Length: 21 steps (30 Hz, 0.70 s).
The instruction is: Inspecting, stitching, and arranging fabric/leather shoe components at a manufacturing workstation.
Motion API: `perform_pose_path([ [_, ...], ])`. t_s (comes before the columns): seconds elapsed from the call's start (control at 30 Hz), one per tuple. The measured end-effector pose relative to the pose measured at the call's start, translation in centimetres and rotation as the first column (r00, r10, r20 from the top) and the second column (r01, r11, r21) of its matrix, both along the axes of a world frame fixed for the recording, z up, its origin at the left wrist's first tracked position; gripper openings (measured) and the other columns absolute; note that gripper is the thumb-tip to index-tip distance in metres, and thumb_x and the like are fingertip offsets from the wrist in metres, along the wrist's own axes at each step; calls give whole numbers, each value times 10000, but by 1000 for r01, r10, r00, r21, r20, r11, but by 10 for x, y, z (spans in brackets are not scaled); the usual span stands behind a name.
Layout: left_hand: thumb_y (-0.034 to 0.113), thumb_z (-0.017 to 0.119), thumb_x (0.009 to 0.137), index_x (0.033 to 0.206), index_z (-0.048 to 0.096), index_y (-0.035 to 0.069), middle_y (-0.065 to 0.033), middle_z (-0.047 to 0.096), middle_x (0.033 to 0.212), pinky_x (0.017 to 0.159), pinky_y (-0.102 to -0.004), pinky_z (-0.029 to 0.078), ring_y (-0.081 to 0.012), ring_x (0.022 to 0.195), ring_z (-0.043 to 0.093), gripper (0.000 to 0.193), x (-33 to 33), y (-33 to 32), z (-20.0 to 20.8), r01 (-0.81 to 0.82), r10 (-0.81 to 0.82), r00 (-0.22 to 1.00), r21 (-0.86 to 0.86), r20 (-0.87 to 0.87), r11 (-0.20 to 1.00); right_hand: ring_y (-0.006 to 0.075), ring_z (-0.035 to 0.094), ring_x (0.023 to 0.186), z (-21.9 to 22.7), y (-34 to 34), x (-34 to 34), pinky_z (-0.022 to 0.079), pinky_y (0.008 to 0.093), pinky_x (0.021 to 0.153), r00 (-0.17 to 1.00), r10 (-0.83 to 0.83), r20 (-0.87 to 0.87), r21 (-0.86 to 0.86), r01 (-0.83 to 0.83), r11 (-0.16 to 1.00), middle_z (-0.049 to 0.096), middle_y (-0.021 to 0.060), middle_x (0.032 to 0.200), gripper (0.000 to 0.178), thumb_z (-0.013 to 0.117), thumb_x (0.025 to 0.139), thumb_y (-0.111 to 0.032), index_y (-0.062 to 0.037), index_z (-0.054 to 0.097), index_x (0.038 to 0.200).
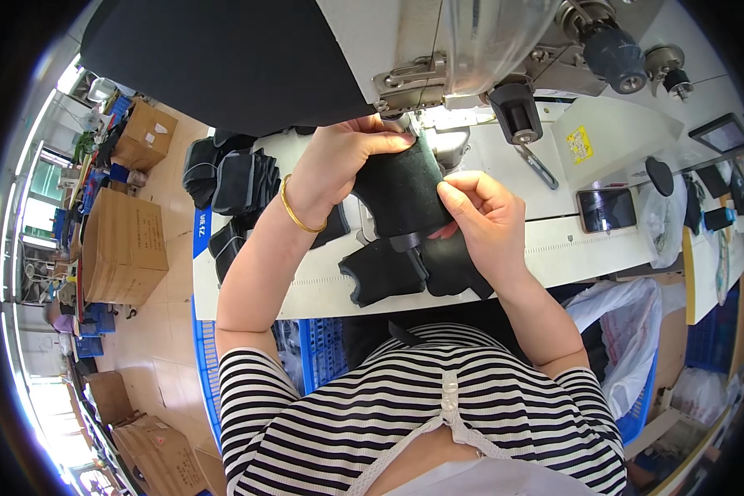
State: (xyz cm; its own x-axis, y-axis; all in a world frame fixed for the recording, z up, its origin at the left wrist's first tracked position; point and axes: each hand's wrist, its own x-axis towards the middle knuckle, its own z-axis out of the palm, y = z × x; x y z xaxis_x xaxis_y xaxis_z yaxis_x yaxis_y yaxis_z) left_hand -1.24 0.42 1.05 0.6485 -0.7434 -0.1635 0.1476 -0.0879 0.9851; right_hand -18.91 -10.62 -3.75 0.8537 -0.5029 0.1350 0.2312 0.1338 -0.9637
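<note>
Lying between left grip (347,157) (top edge) and right grip (489,221) is black fabric (401,192).

Windows (48,409): burned out to white at the left; daylight is admitted there.
Machine (417,29): a strong white glow is cast beneath its head.
Table (579,248): brightly lit, darkened by soft shadows under the cloth (401,194).
Cloth: fine detail is mostly swallowed by black.
Phone (606,209): reflections are caught on its glass.
Floor (161,347): pale glare is spread across.
Rim: straight edges are bowed, corners blacked out, bluish fringing shown at lower left.
</note>
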Motion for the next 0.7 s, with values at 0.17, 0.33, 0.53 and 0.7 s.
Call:
perform_pose_path([
  [0.17,-4,717,815,936,685,-24,-103,705,925,824,-297,521,-168,851,667,126,2,0,-2,33,-33,999,-25,-15,999,111,662,634,-1,0,0,530,221,566,1000,9,2,7,-9,1000,697,77,790,160,613,957,-124,31,645,979],
  [0.33,-5,711,820,960,686,-25,-95,705,927,833,-295,518,-166,856,667,144,4,-1,-1,61,-61,998,-20,-8,998,110,663,638,-3,1,2,530,219,564,1000,2,9,13,-3,1000,700,79,797,160,610,959,-125,30,643,983],
  [0.53,-24,704,822,1011,656,-32,-95,694,950,846,-289,508,-162,879,659,195,10,-1,-4,3,-3,1000,-1,21,1000,108,658,648,-1,1,5,547,226,561,1000,-5,11,3,5,1000,694,86,819,157,615,953,-103,46,639,1000],
  [0.7,-21,701,830,1035,647,-32,-86,691,963,869,-277,494,-157,898,653,212,12,2,-7,37,-34,998,-41,54,998,113,657,646,-3,4,6,558,229,554,1000,-4,22,-7,4,1000,686,92,831,152,621,947,-79,61,641,1005],
])
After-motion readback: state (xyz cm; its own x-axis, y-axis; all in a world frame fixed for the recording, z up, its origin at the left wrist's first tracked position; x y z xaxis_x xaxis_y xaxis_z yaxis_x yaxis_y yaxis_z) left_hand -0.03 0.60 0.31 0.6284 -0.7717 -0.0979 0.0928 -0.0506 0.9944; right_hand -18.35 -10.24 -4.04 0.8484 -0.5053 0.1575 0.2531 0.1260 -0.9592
